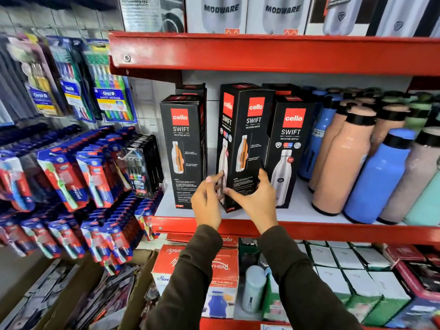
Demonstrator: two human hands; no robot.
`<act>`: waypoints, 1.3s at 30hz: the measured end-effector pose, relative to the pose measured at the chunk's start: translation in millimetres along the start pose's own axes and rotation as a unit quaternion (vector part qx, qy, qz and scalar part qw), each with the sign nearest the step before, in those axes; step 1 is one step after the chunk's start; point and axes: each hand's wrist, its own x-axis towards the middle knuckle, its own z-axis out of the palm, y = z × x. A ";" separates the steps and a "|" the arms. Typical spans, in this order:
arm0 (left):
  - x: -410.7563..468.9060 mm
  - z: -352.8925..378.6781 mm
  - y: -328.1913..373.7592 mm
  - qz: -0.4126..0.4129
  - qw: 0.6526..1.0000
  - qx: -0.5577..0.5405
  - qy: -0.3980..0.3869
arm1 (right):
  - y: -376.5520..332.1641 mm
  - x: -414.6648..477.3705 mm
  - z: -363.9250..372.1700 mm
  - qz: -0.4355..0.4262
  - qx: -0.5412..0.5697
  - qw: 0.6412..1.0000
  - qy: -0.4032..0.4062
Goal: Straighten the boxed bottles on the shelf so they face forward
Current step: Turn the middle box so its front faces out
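Observation:
Three tall black boxed bottles stand at the front of the white shelf (pixel 292 213). The left box (pixel 184 148) and the right box (pixel 289 148) show a flat face. The middle box (pixel 247 139) is turned corner-first, so two of its sides show. My left hand (pixel 207 201) touches its lower left side with the fingertips. My right hand (pixel 258 201) cups its lower front and right edge, thumb across the front. Both hands hold the middle box near its base. More black boxes stand behind, mostly hidden.
Loose bottles in blue (pixel 378 177), peach (pixel 342 160) and pale colours crowd the shelf to the right. A red shelf lip (pixel 273 53) runs overhead. Toothbrush packs (pixel 95 172) hang at left. Boxes (pixel 223 270) fill the shelf below.

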 end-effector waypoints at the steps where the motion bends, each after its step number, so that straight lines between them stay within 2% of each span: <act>1: -0.4 0.3 0.2 0.001 1.000 0.002 -0.002 | 0.4 -0.7 0.2 0.002 0.004 1.000 0.005; 7: 4.3 1.6 0.4 0.084 0.990 0.114 -0.026 | 3.8 0.9 -2.1 0.028 0.046 0.998 -0.014; 14: 19.6 -0.5 -13.2 -0.014 0.986 0.155 -0.051 | 2.0 -4.5 -6.5 0.003 0.068 0.996 -0.054; 16: 19.0 -1.7 -17.0 -0.007 0.986 0.164 -0.042 | 6.1 -3.8 -5.7 0.008 0.087 0.993 -0.081; 20: 16.5 -1.2 -16.8 0.002 0.987 0.159 -0.023 | 7.8 -2.4 -5.0 -0.010 0.056 0.992 -0.114; 25: 13.7 3.3 -14.5 0.039 0.984 0.175 -0.002 | 12.1 0.4 -2.2 -0.033 0.039 0.992 -0.115; 39: 13.4 15.5 -23.2 0.024 0.974 0.224 -0.013 | 26.7 10.3 7.6 -0.014 -0.051 0.994 -0.092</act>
